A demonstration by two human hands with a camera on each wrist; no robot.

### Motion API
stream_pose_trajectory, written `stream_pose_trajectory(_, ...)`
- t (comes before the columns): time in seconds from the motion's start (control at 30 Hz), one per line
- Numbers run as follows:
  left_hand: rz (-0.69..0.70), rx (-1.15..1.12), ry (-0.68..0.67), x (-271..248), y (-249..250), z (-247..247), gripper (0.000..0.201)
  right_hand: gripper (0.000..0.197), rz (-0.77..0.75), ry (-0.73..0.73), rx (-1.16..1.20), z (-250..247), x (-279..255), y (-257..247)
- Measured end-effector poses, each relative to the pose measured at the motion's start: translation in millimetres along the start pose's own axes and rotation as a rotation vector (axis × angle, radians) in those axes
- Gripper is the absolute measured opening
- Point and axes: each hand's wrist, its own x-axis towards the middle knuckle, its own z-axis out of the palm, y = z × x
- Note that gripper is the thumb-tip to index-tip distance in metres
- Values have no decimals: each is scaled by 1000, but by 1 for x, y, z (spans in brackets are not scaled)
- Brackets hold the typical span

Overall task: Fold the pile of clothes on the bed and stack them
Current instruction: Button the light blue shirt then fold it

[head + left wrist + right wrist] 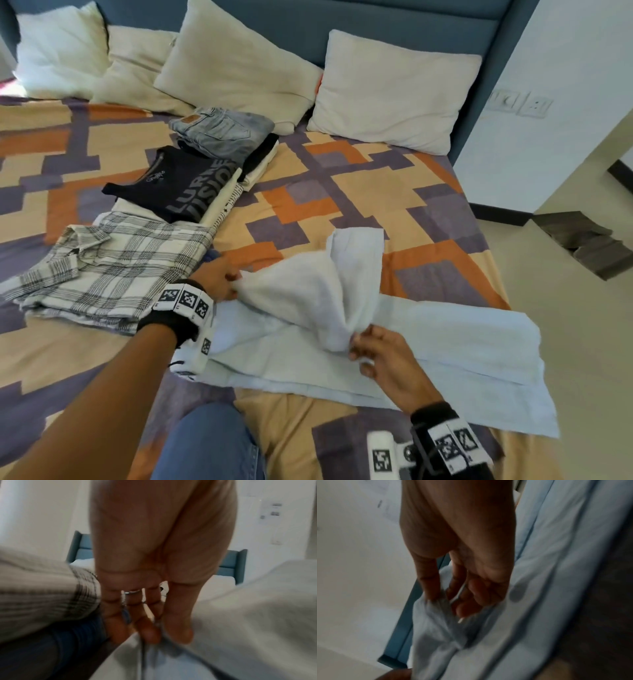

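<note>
A pale blue shirt (462,346) lies spread across the near right of the bed, with one part lifted and bunched in the middle. My left hand (222,279) pinches the left end of that raised fold; in the left wrist view the left hand (159,635) nips the cloth edge (171,660) between thumb and fingers. My right hand (370,346) pinches the fold's lower end, and the right wrist view shows the right hand (443,599) holding the blue fabric (556,574). Folded clothes sit to the left: a plaid shirt (113,270), a black printed tee (185,186), grey jeans (219,132).
The patterned bedspread (342,192) is bare beyond the blue shirt. Several pillows (390,92) lean on the blue headboard (308,27). The bed's right edge drops to the floor (582,342), where a dark mat (589,243) lies. My knee in jeans (209,442) is at the front.
</note>
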Motion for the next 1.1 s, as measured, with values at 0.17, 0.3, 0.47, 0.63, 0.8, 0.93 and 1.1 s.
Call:
stream_pose_trajectory(0.17,-207,291,-7,-11,-1,2,28,22,-62,375,-141,-22,12,16)
stream_pose_trajectory(0.3,66,331,10,-28,38,9,42,14,-165,671,-246,-27,62,-2)
stream_pose_trajectory(0.47,12,132,-293,-43,66,42,83,33,-292,482,-625,-9,131,-24)
stream_pose_trajectory(0.63,-23,103,-244,-37,61,53,60,46,-186,358,-1035,-10,162,-29)
stream_pose_trajectory(0.8,20,100,-130,-36,64,35,60,21,-183,322,-56,-25,132,-45)
stream_pose_trajectory(0.93,47,6,102,-27,74,34,43,24,-321,107,832,-59,49,-61)
stream_pose_trajectory(1.1,-23,201,327,-40,124,71,53,20,-449,261,960,-112,-25,-18)
